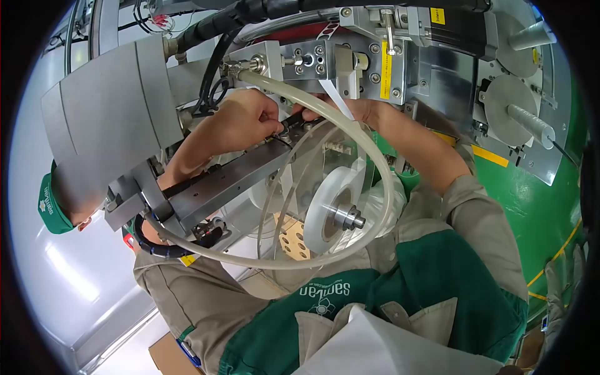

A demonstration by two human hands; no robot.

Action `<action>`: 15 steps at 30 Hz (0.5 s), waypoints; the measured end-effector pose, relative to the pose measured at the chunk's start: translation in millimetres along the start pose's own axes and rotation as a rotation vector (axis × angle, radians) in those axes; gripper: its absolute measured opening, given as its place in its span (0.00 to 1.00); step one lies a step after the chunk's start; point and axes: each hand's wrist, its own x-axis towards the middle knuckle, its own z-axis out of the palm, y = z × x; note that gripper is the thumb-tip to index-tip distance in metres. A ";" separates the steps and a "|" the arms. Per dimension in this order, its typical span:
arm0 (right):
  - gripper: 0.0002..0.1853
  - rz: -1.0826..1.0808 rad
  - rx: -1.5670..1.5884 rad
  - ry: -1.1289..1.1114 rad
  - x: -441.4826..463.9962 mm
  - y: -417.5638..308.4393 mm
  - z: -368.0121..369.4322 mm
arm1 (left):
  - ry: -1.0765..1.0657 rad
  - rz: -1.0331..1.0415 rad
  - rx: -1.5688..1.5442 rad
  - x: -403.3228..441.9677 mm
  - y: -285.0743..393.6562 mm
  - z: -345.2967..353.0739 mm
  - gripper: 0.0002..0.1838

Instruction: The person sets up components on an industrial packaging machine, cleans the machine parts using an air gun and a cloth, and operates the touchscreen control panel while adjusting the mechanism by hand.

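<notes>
My left hand (253,119) reaches over a grey metal beam (231,178), its thumb and fingers pinched together at small black and metal fittings (286,132). Whatever is between those fingertips is too small to make out. From the other side my right arm crosses behind a clear hose. Only a bit of my right hand (310,114) shows, close to the same fittings; the machine block and hose hide most of its fingers. The thick translucent hose (382,181) loops in front of both forearms. Inside the loop sits a white reel (325,209) on a metal spindle (350,219).
A metal block assembly (306,59) with a yellow label strip (385,69) stands above my hands. A big grey cylinder (112,100) is at the left, beside a person in a green cap (55,203). Discs with rollers (528,122) stand at the right.
</notes>
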 end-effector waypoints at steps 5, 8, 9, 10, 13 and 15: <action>0.19 -0.019 -0.025 0.029 -3.5 -6.8 4.7 | 0.008 0.053 0.086 2.4 -1.9 -0.2 0.09; 0.18 -0.109 -0.141 0.058 -7.1 -17.3 9.4 | 0.013 0.072 0.097 1.7 2.3 -2.4 0.09; 0.18 -0.121 -0.170 0.042 -6.9 -17.8 6.9 | 0.017 0.084 0.101 2.1 2.0 -2.7 0.09; 0.18 -0.135 -0.201 0.025 -7.9 -18.7 3.6 | 0.039 0.111 0.080 3.1 -2.7 -0.9 0.09; 0.19 -0.089 -0.243 0.028 -16.0 -19.1 -0.1 | -0.028 0.065 -0.073 7.3 -10.1 -3.3 0.10; 0.20 -0.047 -0.242 0.048 -4.4 1.7 -18.1 | -0.030 0.070 -0.081 5.9 -9.8 -7.5 0.11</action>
